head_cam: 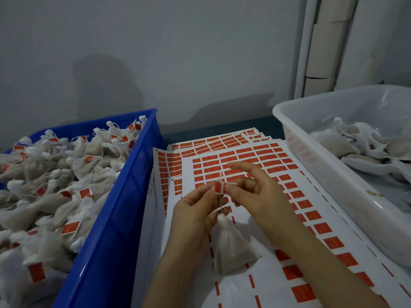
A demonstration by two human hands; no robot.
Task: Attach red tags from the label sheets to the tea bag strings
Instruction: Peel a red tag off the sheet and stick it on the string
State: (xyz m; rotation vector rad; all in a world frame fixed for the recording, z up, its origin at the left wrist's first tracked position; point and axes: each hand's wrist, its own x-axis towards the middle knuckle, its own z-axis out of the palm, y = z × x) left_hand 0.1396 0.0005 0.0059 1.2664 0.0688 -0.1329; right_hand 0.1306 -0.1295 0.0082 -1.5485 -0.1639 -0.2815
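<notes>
A small white tea bag (231, 247) hangs by its string (220, 202) above the label sheets. My left hand (195, 212) pinches the string and the left edge of a red tag (219, 187) folded over the string's top. My right hand (255, 192) pinches the tag's right side with thumb and a finger, while its other fingers stretch out above. White label sheets (266, 218) with rows of red tags lie overlapping under both hands; the top sheet has many peeled gaps.
A blue crate (124, 196) on the left is heaped with tagged tea bags (55, 185). A translucent white bin (329, 170) on the right holds tea bags (355, 143) without visible tags. A grey wall stands behind.
</notes>
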